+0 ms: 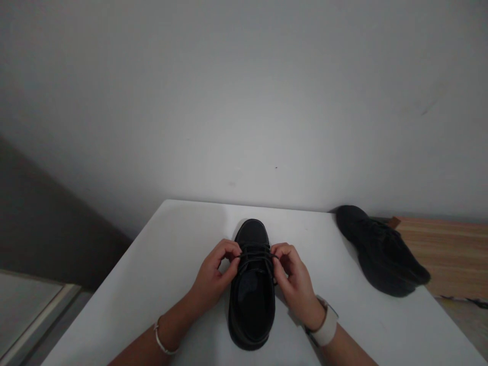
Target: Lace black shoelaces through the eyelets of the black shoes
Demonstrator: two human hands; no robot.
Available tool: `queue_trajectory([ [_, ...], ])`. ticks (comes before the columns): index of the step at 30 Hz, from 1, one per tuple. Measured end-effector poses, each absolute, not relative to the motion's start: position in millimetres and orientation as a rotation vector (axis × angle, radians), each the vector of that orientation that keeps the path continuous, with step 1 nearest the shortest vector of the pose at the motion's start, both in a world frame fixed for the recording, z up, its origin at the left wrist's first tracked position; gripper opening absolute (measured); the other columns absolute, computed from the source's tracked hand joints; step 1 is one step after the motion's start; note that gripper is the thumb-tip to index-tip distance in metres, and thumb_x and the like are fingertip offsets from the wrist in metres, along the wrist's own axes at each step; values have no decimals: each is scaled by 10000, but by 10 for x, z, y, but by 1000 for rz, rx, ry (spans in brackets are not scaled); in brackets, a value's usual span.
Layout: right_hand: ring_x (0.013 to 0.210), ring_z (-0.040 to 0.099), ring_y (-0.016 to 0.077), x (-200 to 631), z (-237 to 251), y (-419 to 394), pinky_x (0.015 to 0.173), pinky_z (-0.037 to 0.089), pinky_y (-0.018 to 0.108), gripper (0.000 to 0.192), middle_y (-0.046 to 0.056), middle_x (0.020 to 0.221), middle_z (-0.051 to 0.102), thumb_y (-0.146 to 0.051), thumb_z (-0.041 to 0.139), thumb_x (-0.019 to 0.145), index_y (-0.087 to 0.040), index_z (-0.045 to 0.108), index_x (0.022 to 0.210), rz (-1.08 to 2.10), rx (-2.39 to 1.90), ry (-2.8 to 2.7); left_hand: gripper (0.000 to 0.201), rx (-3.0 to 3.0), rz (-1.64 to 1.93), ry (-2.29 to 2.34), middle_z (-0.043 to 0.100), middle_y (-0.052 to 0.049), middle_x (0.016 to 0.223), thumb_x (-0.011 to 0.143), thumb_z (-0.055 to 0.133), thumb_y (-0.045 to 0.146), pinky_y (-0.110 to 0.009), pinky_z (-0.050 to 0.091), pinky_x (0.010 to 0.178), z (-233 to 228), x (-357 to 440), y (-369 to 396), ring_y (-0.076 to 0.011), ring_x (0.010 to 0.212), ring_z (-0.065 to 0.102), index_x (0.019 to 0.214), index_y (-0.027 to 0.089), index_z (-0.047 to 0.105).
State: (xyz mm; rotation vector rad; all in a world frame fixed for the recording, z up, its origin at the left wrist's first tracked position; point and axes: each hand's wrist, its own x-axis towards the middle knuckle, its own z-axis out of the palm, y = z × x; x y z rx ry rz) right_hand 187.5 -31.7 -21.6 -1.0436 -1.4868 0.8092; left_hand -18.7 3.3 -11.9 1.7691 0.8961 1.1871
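Note:
A black shoe (251, 300) stands on a white table (168, 254), toe pointing away from me. Its black lace (256, 251) runs across the eyelets. My left hand (215, 274) pinches the lace at the shoe's left side, fingers curled on it. On the shoe's right side my right hand (293, 277) pinches the lace as well. A thin bracelet sits on my left wrist and a white watch on my right wrist.
A second black shoe (381, 251) lies at the table's right edge, partly over it. A wooden surface (450, 249) sits beyond on the right. A plain white wall rises behind the table. Dark floor lies to the left.

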Motion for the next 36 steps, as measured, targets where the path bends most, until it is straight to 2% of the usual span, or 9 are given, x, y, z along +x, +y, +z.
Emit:
queue_trajectory([
  [6, 828, 561, 149, 1879, -189, -326, 717, 483, 254, 48, 13, 948, 541, -227, 456, 1018, -259, 485, 998, 740, -1062, -1449, 58, 1690, 1145, 940, 600, -31, 922, 946, 519, 212, -292, 469, 796, -135, -210, 26, -178, 872, 592, 936, 205, 576],
  [14, 703, 495, 139, 1894, -182, -349, 614, 438, 241, 62, -14, 842, 498, -265, 445, 1032, -256, 506, 1025, 721, -1125, -1429, 64, 1667, 1100, 1000, 578, -3, 859, 948, 519, 246, -269, 441, 717, -179, -219, 23, -164, 793, 567, 960, 214, 573],
  [19, 773, 531, 147, 1895, -213, -324, 679, 465, 257, 112, 3, 913, 532, -277, 465, 1026, -265, 508, 1129, 735, -1133, -1395, 51, 1668, 1078, 991, 572, 8, 823, 939, 547, 248, -262, 436, 697, -167, -233, 26, -154, 751, 556, 940, 210, 581],
  [24, 773, 541, 148, 1901, -220, -325, 689, 470, 261, 144, -9, 887, 529, -280, 535, 996, -270, 527, 1139, 793, -1104, -1376, 71, 1695, 1090, 918, 599, -15, 860, 923, 604, 247, -269, 452, 717, -132, -250, 62, -158, 773, 563, 954, 200, 647],
  [30, 942, 566, 175, 1928, -211, -331, 843, 466, 301, 143, 21, 1003, 581, -238, 535, 995, -274, 567, 1129, 749, -1071, -1449, 56, 1661, 1179, 803, 595, -40, 926, 931, 621, 239, -284, 466, 767, -143, -249, 61, -177, 864, 584, 909, 200, 653],
  [33, 943, 566, 176, 1933, -200, -325, 841, 462, 303, 132, 20, 990, 586, -220, 539, 993, -274, 581, 1105, 718, -1069, -1445, 101, 1575, 1174, 795, 608, -47, 936, 936, 624, 282, -290, 470, 805, -133, -243, 41, -188, 903, 591, 886, 198, 646],
  [36, 926, 574, 178, 1931, -179, -327, 818, 472, 303, 125, 23, 974, 592, -202, 546, 987, -267, 590, 1084, 706, -1040, -1435, 178, 1477, 1159, 834, 621, -44, 900, 924, 643, 368, -282, 472, 770, -131, -240, 34, -184, 856, 591, 887, 193, 646],
])
